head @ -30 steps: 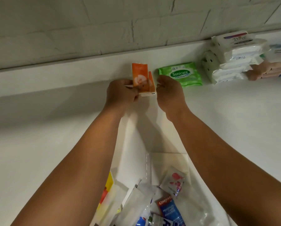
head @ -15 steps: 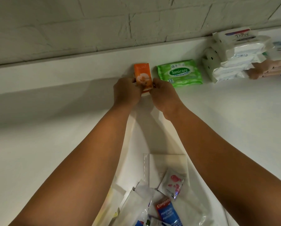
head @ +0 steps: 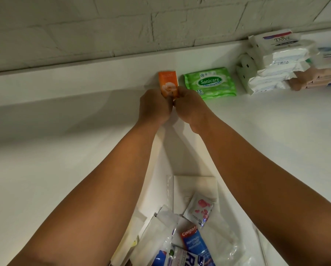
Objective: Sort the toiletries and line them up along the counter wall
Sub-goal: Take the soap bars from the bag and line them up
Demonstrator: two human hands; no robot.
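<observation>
A small orange pack with a white flower picture stands against the white counter wall. My left hand and my right hand pinch its lower end from both sides, hiding its bottom. Right beside it a green Sanicare wipes pack lies flat by the wall. Farther right is a stack of white wipe packs with a Dove pack on top. A heap of unsorted sachets, with a Colgate sachet and a pink-flowered sachet, lies near me between my forearms.
The white counter stretches left of the orange pack along the raised ledge under a white brick wall. Beige and other packs are stacked at the far right edge.
My hands have brought the orange pack down and back against the wall beside the green pack. Both hands have closed in on its lower end.
</observation>
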